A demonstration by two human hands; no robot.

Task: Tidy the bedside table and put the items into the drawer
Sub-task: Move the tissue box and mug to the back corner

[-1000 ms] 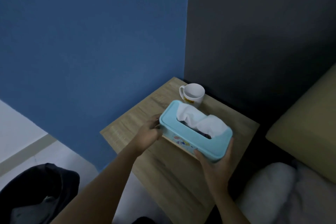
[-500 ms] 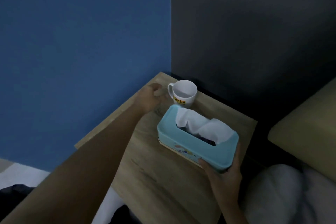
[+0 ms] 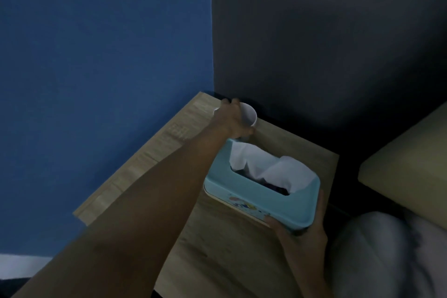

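Where the bedside table (image 3: 217, 261) meets the corner of the blue and dark walls, the white mug (image 3: 249, 115) sits near its back edge, with bare wood only at the near left. The left hand (image 3: 233, 120) covers most of the mug, fingers seemingly curled around it, though dim light blurs the grip. Half a second ago that hand was beside the handle; the right hand (image 3: 302, 230) still clasps the tissue box (image 3: 263, 189) at the table's right edge.

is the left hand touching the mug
Touching. The head view shows the left hand draped over the white mug, fingers across its rim and thumb against its side.
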